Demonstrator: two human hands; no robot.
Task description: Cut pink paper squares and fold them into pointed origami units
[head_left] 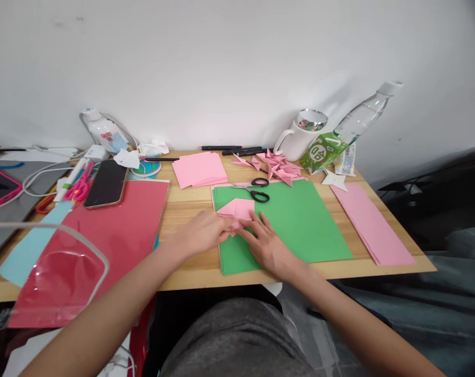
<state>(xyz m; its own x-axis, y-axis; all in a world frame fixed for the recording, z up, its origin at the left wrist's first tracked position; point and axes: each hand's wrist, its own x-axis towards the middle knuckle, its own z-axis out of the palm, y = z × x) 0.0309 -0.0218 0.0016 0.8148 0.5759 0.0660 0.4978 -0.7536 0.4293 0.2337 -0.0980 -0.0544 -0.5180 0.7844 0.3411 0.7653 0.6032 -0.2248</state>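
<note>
Beyond the grey shirt (237,340), the left hand (208,230) pinches folded pink paper (244,208) over the green sheets (304,230) with closed fingers, the right hand (269,250) touching it with partly spread fingers, apparently mid-fold, firm creasing seeming due next.

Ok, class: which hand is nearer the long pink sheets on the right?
Right. The right hand, over the green paper, is left of the long pink sheets; the left hand is farther left, at the paper's left edge.
</note>
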